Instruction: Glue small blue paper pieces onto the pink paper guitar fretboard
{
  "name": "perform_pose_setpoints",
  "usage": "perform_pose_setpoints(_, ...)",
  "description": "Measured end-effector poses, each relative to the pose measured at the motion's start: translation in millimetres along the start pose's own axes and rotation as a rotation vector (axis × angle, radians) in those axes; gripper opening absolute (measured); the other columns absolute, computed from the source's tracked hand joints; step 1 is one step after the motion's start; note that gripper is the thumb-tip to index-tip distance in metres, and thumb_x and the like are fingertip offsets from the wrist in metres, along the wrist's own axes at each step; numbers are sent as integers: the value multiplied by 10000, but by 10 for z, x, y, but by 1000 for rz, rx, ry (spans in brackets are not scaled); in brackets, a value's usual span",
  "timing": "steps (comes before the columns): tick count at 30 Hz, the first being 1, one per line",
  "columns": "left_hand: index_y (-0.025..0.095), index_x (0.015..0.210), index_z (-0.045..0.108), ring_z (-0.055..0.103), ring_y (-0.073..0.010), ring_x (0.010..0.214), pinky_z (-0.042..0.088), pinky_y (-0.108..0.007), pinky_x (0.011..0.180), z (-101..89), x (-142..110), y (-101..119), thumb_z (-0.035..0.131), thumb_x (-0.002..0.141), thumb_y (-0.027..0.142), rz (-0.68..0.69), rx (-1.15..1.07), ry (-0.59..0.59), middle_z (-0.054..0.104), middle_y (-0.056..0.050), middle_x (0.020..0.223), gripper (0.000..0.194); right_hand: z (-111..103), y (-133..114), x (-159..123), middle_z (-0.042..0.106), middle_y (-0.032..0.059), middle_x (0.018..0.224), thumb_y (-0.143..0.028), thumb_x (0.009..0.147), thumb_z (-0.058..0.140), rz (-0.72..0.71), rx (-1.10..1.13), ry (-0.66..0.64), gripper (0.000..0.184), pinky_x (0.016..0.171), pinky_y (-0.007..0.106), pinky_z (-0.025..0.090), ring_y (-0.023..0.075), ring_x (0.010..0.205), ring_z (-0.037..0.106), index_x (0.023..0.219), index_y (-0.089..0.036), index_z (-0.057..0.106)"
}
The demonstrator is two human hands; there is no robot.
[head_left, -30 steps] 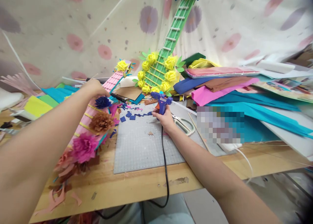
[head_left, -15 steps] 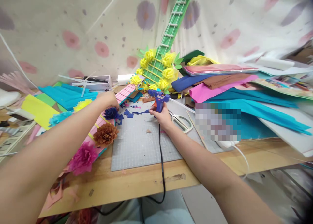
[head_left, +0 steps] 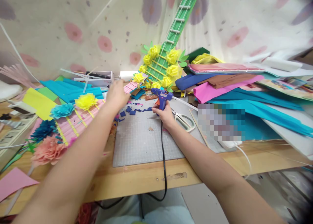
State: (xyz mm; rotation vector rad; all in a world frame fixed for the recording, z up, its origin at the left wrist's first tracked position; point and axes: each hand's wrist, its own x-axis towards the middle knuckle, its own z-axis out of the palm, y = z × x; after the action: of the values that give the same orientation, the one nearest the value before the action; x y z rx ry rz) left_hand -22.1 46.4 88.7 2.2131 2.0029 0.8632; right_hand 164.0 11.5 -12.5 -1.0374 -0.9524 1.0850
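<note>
1 blue glue gun [head_left: 162, 97]: in R hand [head_left: 166, 115], fingers closed round grip. 1 pink guitar [head_left: 79, 121], ≥5 flowers: body partly under L forearm, neck by L hand [head_left: 117, 94]; L fingers blurred, can't tell if pinching. 1 pr scissors [head_left: 185, 123]: just R of R fingers, on grey mat [head_left: 139, 145]. 1 green guitar [head_left: 174, 31]: beyond R fingers.

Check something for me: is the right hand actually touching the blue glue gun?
Touching. The head view shows the right hand closed around the grip of the blue glue gun.
</note>
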Motion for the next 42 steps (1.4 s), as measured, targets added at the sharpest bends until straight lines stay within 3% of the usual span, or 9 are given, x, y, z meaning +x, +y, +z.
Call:
perform_pose_setpoints(3, 187, 982, 580, 585, -206, 1001, 441, -355, 914, 258, -420, 224, 547, 739, 146, 61, -354, 40, 627, -77, 1045, 249, -17, -10, -8, 561, -69, 706, -267, 499, 727, -5, -14, 4, 508, 639, 291, 482, 112, 636, 563, 872, -226, 385)
perform_pose_setpoints(6, 174, 918, 582, 617, -178, 888, 479, -334, 844, 605, -721, 257, 583, 732, 174, -41, -610, -86, 643, -78, 971, 186, -27, -23, -23, 558, -69, 703, -268, 521, 719, -9, -53, -21, 477, 633, 287, 469, 104, 613, 547, 862, -225, 387)
perform_pose_setpoints(9, 161, 890, 572, 629, -151, 816, 500, -307, 786, 844, -822, 201, 621, 716, 203, -165, -925, -178, 656, -69, 905, 186, -20, -27, -35, 565, -73, 697, -260, 513, 726, 12, -84, -46, 477, 648, 280, 466, 100, 620, 549, 853, -223, 393)
perform_pose_setpoints(15, 155, 806, 554, 619, -119, 654, 486, -229, 574, 870, -788, 187, 669, 650, 195, -366, -1191, -241, 618, -4, 709, 197, 8, -21, -41, 560, -76, 682, -260, 508, 736, 49, -104, -97, 499, 605, 261, 453, 105, 622, 552, 873, -223, 399)
perform_pose_setpoints(22, 170, 766, 538, 594, -123, 599, 465, -210, 447, 851, -802, 205, 654, 639, 197, -411, -1195, -221, 579, 15, 659, 174, 23, -23, -57, 586, -70, 714, -281, 492, 749, 59, -73, -116, 529, 569, 257, 471, 114, 635, 575, 878, -233, 390)
perform_pose_setpoints(30, 170, 728, 597, 555, -112, 535, 366, -174, 373, 912, -798, 135, 610, 706, 282, -302, -980, -164, 571, 2, 607, 115, 10, 66, -28, 592, -79, 695, -275, 550, 726, 3, -176, -127, 475, 648, 294, 489, 115, 628, 582, 875, -231, 382)
perform_pose_setpoints(36, 169, 810, 623, 577, -117, 567, 359, -170, 376, 899, -787, 147, 633, 693, 301, -320, -1023, -205, 620, -21, 690, 177, -4, 78, -7, 583, -68, 698, -282, 582, 710, -10, -244, -86, 432, 612, 297, 477, 117, 585, 556, 883, -232, 404)
perform_pose_setpoints(42, 171, 764, 622, 515, -93, 509, 360, -169, 370, 892, -773, 147, 653, 657, 265, -344, -1042, -189, 575, 5, 630, 146, 27, 60, -25, 582, -69, 717, -299, 557, 725, -4, -168, -117, 484, 589, 278, 472, 114, 597, 563, 894, -239, 383)
